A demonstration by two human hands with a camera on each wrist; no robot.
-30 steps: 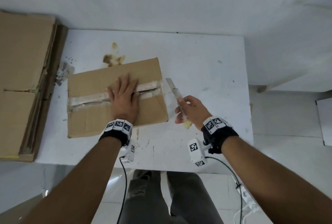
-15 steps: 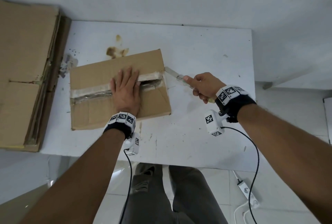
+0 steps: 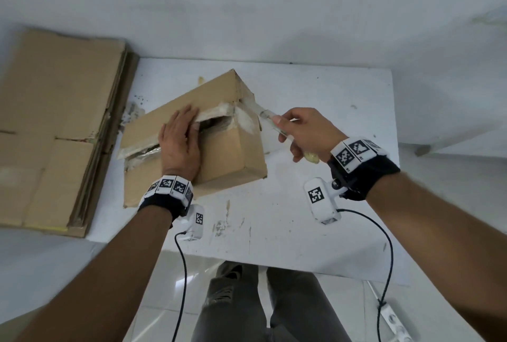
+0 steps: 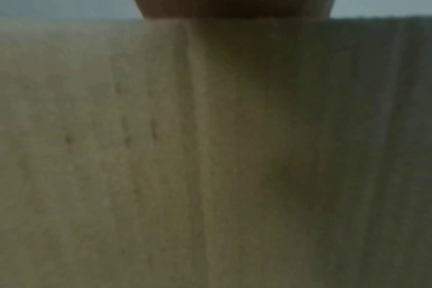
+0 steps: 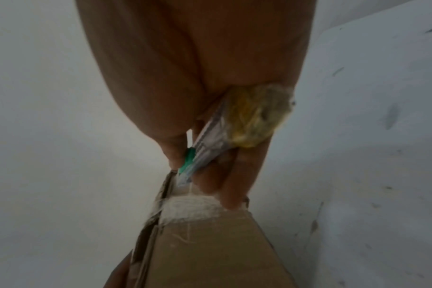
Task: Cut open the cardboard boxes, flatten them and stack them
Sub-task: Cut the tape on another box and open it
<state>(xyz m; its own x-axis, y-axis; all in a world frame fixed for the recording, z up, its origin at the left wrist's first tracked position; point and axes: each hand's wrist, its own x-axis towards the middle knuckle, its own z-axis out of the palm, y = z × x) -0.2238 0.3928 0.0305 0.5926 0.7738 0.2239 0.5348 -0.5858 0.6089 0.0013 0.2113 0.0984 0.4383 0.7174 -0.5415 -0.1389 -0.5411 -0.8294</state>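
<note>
A brown cardboard box [image 3: 227, 149] stands on the white table [image 3: 315, 100], its taped top seam split open along the middle. My left hand [image 3: 179, 138] lies flat on the top flaps, fingers straight, pressing down. My right hand [image 3: 299, 133] grips a utility knife [image 3: 270, 119] whose blade touches the white tape on the box's right end. The right wrist view shows the knife [image 5: 205, 154] with a green slider and yellow tape at its butt, its tip at the box [image 5: 210, 249] end seam. The left wrist view is filled with blurred cardboard [image 4: 160, 155].
A stack of flattened cardboard [image 3: 55, 127] lies to the left, overhanging the table's left edge. A white wall rises behind the table. A power strip [image 3: 395, 322] and cables lie on the floor at lower right, beside my legs [image 3: 247, 308].
The knife has moved left from beside the box to its right end tape. The box has turned, its right end now facing me more. My left hand stays pressed on top.
</note>
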